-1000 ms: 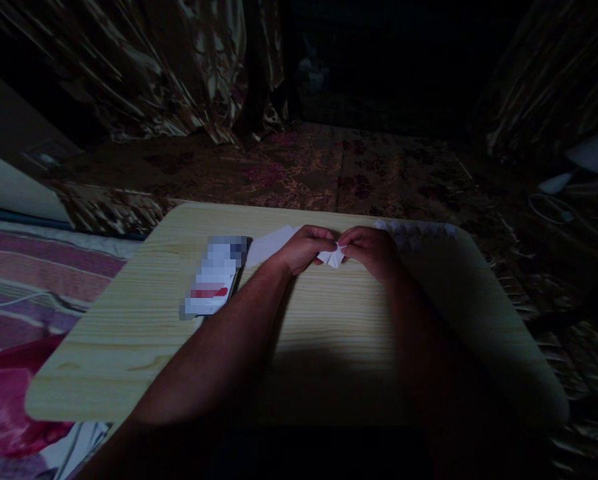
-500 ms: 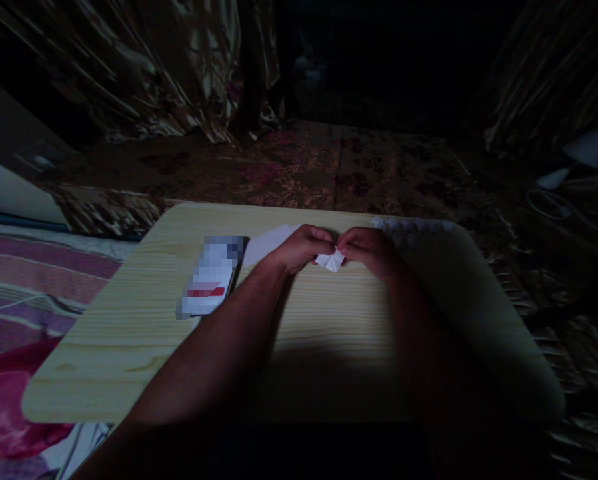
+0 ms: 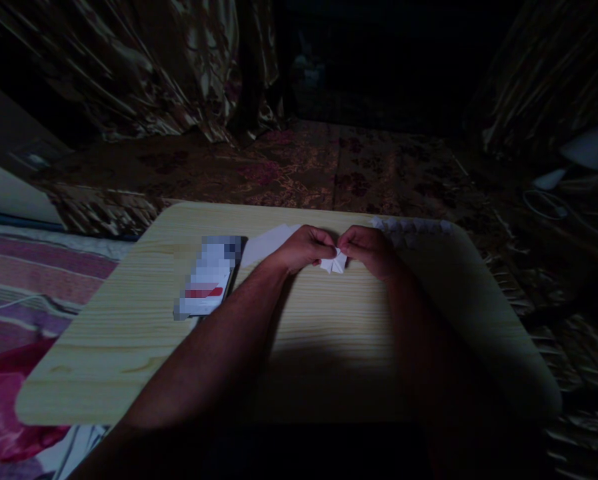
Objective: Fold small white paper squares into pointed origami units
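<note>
A small folded piece of white paper (image 3: 333,263) sits between both hands near the far side of a light wooden board (image 3: 289,347). My left hand (image 3: 303,247) pinches its left side with curled fingers. My right hand (image 3: 371,248) pinches its right side the same way. Both hands rest low on the board. A flat white sheet of paper (image 3: 263,244) lies just behind my left hand.
A blurred white and red object (image 3: 206,279) lies on the board's left part. A row of small folded white pieces (image 3: 413,225) lines the far right edge. Patterned fabric (image 3: 329,167) spreads beyond the board; striped and pink cloth (image 3: 13,300) lies left.
Both hands stay pinched on the folded paper, with only slight finger movement on it. The view has drifted a little.
</note>
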Available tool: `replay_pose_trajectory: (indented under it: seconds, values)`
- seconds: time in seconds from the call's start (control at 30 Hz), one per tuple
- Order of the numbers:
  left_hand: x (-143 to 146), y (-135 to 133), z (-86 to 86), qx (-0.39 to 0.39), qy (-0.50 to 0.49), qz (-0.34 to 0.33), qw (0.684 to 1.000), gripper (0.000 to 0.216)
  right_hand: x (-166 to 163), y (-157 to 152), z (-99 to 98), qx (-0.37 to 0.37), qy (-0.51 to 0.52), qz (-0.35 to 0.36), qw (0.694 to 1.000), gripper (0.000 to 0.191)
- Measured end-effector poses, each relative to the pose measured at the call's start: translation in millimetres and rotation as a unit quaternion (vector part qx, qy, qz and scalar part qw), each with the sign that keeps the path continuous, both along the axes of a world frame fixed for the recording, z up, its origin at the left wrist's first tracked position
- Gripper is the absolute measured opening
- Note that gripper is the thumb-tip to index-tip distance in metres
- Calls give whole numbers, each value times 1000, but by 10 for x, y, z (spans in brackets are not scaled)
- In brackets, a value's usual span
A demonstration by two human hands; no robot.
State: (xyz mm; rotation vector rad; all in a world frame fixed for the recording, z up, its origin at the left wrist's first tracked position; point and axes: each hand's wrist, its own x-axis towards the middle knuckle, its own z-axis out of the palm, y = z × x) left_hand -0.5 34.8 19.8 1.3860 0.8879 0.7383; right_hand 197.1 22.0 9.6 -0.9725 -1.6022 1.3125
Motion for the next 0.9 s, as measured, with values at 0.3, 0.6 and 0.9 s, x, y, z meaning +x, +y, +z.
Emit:
replay_pose_trajectory:
  seconds: [0.3,0.6,0.9]
  values:
    - [31,-20,15,24,33,27,999,15,-37,-1,18,40,-51,-44,997,13]
    - [19,-16,2,26,39,22,999,16,-60,-13,46,57,-103,-85,989,5]
    - [18,-7,-6,28,39,18,999,15,-47,-5,21,41,-101,-94,990,5]
